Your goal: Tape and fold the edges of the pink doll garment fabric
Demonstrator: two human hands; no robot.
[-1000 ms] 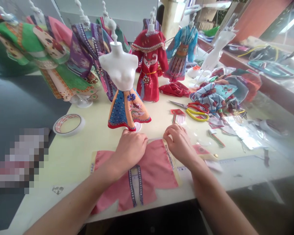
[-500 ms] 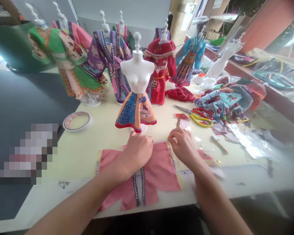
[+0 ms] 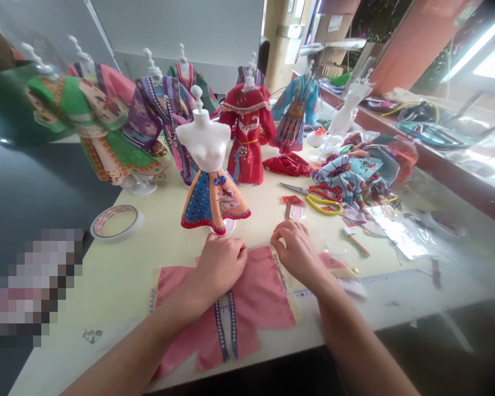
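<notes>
While the pink garment (image 3: 259, 291) stretches sideways, hem (image 3: 209, 364) nearward, left hand (image 3: 223, 258) and right hand (image 3: 295, 247) curl, grips unclear.

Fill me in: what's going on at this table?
A person's left hand is curled over the far edge of a pink garment, near its middle, and the right hand is curled at its far right corner. Whether either grips anything is hidden. The garment lies spread on the table. Just beyond it stands a white mannequin in an orange-and-blue skirt. Scissors lie beyond the right hand, and a tape roll lies off to the left.
</notes>
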